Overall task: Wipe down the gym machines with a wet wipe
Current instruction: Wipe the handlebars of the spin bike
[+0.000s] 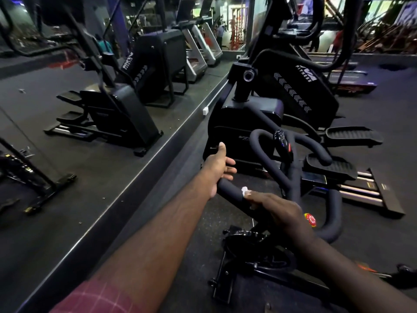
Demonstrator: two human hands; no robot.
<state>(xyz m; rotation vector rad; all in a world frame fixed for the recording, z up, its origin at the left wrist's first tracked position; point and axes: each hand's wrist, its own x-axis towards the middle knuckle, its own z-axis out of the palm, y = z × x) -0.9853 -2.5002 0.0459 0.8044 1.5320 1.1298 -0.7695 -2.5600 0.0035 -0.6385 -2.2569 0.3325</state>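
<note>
The right hand is curled over the padded left horn of the exercise bike's handlebar. It presses a white wet wipe against the foam, probably so that palm and fingers can drag the wipe along the grip. Only a crumpled corner of the wipe shows past the fingertips, and the rest is hidden under the hand.

The left hand is spread loosely with the thumb up and holds nothing. Its palm sits at the horn's tip, likely bracing the bar, though actual contact is hard to confirm.

The small console at the bar's centre is dark and blurred. The red-and-yellow knob is partly covered by the right wrist. The bike's frame below is murky, and its saddle is out of view. The wall mirror reflects a second machine.
</note>
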